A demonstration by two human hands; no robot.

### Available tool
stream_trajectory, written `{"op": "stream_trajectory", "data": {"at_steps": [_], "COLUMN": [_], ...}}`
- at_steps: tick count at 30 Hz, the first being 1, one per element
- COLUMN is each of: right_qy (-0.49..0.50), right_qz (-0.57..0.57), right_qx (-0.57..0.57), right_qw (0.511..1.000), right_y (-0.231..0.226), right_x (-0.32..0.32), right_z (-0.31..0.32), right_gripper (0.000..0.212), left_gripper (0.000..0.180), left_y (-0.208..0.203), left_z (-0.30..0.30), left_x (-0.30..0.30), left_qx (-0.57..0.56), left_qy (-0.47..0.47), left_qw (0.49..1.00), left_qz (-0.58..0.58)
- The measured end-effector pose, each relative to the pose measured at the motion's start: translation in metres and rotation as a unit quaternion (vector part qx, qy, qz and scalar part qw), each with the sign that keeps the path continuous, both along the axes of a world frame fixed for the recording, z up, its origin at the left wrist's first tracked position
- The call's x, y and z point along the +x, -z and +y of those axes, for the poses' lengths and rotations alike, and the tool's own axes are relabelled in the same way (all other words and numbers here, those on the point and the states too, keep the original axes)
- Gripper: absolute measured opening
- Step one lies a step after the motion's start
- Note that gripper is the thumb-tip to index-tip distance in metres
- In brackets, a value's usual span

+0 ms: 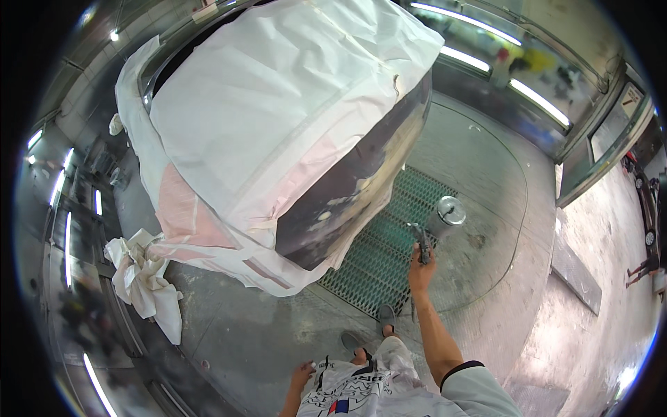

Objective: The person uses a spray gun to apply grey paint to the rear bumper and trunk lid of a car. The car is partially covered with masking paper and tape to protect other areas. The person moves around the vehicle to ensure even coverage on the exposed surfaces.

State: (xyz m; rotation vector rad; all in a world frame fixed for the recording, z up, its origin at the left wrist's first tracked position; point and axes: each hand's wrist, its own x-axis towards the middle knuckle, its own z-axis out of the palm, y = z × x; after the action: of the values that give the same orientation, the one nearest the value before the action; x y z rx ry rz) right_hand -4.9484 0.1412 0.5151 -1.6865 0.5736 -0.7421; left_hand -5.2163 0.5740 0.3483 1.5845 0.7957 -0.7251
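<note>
My right hand [421, 271] is wrapped round the grip of a spray gun [421, 240], with the arm stretched forward. A round metal cup [448, 214] sits at the gun's front end, above the floor grating. Part of a thin hose hangs below the hand. To the left of the gun is a car's end panel [347, 201], dark with patchy beige areas. White and pink masking sheets [278, 104] cover the body around that panel. Low beside my shirt is my left hand [303, 375], its fingers curled; a small pale spot shows at the fingertips.
A green metal grating [375, 257] is set in the grey floor under the gun. A hose [522, 229] curves across the floor at right. Crumpled masking sheet [142, 278] lies at left. An open door [608, 139] stands at right, with a board [577, 278] near it.
</note>
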Motion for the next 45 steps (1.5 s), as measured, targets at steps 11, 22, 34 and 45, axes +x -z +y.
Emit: {"op": "stream_trajectory", "data": {"at_steps": [11,22,34,45], "right_qy": [-0.325,-0.107,-0.354,-0.230], "right_qz": [0.104,0.017,0.013,-0.017], "right_qx": [0.142,0.075,0.031,0.082], "right_qw": [0.929,0.991,0.935,0.970], "right_y": [-0.056,-0.056,-0.083,-0.081], "right_x": [-0.055,-0.036,-0.054,-0.041], "right_z": [0.050,0.009,0.078,0.063], "right_gripper": [0.032,0.031,0.038,0.041], "left_gripper": [0.039,0.039,0.041,0.031], "left_y": [0.035,0.034,0.020,0.097], "left_z": [0.014,-0.028,-0.037,-0.018], "left_x": [-0.026,-0.015,0.002,-0.046], "left_qx": [0.009,-0.016,-0.045,0.194], "left_qy": [0.081,-0.047,-0.107,0.265], "left_qw": [0.996,0.998,0.992,0.909], "left_qz": [-0.039,0.049,0.056,-0.258]}}
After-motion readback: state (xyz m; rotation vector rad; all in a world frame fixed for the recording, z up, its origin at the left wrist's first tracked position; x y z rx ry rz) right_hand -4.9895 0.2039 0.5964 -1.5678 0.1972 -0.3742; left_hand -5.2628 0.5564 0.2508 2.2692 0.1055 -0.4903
